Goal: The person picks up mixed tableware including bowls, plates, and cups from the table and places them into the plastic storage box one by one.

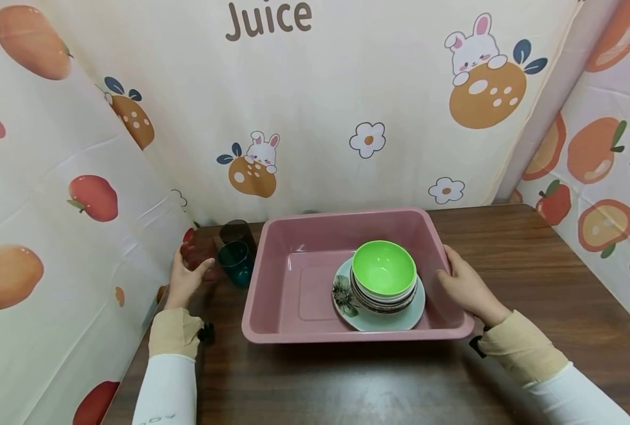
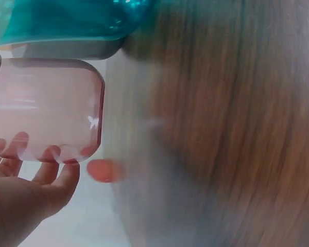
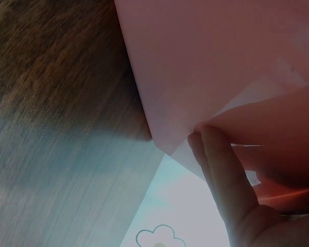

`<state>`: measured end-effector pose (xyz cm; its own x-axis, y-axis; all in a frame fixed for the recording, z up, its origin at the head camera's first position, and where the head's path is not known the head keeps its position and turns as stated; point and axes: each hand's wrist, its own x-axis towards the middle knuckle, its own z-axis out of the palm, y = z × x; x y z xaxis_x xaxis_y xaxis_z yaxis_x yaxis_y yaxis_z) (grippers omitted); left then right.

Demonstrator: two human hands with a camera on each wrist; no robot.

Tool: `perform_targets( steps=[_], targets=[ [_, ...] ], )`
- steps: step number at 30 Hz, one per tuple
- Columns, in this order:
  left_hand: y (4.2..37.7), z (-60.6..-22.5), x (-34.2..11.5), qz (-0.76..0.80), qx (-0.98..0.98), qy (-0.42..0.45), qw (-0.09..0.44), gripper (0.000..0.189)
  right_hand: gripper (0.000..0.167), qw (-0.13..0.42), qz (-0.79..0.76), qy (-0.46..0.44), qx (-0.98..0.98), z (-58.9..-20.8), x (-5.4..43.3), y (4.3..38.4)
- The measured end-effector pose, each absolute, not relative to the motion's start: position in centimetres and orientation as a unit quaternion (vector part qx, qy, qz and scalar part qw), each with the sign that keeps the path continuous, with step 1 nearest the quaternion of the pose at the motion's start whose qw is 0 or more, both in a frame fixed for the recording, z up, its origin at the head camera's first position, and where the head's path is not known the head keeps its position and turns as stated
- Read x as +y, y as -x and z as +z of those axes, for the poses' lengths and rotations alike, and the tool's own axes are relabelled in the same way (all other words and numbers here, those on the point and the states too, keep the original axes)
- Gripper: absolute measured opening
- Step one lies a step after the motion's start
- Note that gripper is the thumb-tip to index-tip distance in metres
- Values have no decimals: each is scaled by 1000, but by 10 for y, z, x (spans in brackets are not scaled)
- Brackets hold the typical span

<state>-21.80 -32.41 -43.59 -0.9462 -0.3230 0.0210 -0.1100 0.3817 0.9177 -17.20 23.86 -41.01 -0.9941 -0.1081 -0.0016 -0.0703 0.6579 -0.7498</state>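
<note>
My left hand [image 1: 183,286] holds a clear reddish cup [image 1: 198,251] at the table's far left, its thumb on one side and fingers on the other. In the left wrist view the fingertips show through the wall of this cup [image 2: 51,110]. Beside it stand a teal cup [image 1: 235,264] and a dark see-through cup [image 1: 239,229]. My right hand [image 1: 466,283] grips the right rim of a pink plastic tub [image 1: 347,336]. Inside the tub, a green bowl [image 1: 384,268] tops a stack of bowls on a pale plate [image 1: 376,321] with a flower print.
The brown wooden table [image 1: 325,383] carries the tub at its middle. A printed cloth backdrop [image 1: 320,118] rises behind the table, and similar cloths close off its left and right sides. The tub's left half shows bare bottom.
</note>
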Motion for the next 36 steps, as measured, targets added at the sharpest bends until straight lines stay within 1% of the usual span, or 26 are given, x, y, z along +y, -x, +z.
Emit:
perform_targets(
  steps=[3, 11, 20, 24, 30, 36],
  targets=[
    [214, -428, -327, -531, -831, -134, 102, 88, 62, 22, -408, 47, 911, -410, 239, 173],
    [209, -404, -324, -558, -807, -111, 157, 82, 62, 22, -407, 42, 912, -409, 238, 173],
    [201, -370, -298, -529, -826, -53, 187, 76, 63, 33, -398, 44, 916, -406, 240, 173],
    [196, -358, -279, -517, -836, -18, 184, 76, 63, 49, -407, 50, 911, -402, 243, 171],
    [187, -346, -255, -501, -851, 17, 158, 80, 71, 69, -423, 67, 901, -386, 250, 171],
    [180, -334, -236, -497, -855, 58, 137, 75, 72, 31, -410, 63, 909, -353, 249, 170]
  ],
)
